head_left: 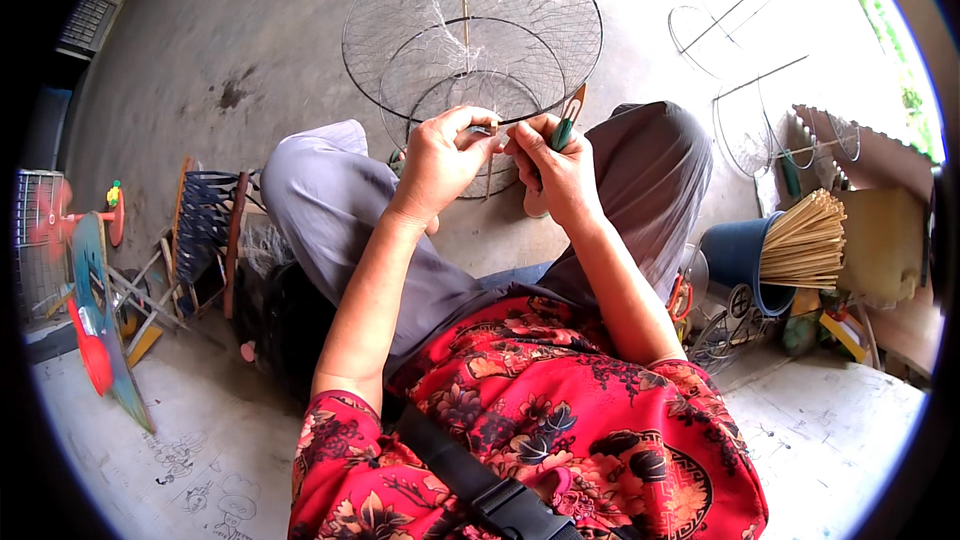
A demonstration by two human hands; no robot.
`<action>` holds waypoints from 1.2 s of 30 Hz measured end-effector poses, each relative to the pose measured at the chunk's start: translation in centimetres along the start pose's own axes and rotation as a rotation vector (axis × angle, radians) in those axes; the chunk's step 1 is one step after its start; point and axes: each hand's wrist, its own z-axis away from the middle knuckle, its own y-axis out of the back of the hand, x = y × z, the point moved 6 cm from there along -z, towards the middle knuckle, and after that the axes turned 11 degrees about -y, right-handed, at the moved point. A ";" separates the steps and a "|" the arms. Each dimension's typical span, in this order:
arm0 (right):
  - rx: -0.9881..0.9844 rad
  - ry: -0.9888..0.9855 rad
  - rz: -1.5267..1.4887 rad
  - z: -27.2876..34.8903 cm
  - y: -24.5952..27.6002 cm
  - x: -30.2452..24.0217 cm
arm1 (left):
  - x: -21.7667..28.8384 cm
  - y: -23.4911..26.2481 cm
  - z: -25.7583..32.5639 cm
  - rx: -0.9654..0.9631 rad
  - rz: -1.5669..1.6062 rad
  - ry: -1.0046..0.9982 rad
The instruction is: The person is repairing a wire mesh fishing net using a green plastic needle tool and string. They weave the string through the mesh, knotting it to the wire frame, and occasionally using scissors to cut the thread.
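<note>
Between my knees stands a round net trap point(472, 18), with dark hoops, thin mesh and a yellowish rod through it. Both hands meet close together over its near side. My left hand point(445, 162) is closed in a pinch, a small brown piece point(493, 127) showing at its fingertips; whether mesh or thread is also pinched there is too fine to tell. In my right hand point(562, 172) is a netting needle point(571, 113), wound with green twine, its brown tip pointing up and away. The right thumb and forefinger are pressed together near the left fingertips.
Bare wire hoop frames point(745, 125) lie on the concrete floor at the right. Beside my right knee, a blue bucket point(738, 245) holds a bundle of thin wooden sticks point(805, 245). To the left are a folding stool point(210, 230) and a ride-on toy point(92, 280).
</note>
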 end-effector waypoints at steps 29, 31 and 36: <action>0.244 0.174 -0.392 2.4 7.6 -1.2 | -0.1 -0.5 0.5 0.014 -0.083 -0.186; 0.240 0.205 -0.399 3.1 8.3 -1.9 | 0.0 -0.5 0.5 0.011 -0.095 -0.203; 0.403 0.511 0.536 5.4 4.7 -4.1 | -0.3 -0.7 0.5 0.000 -0.125 -0.185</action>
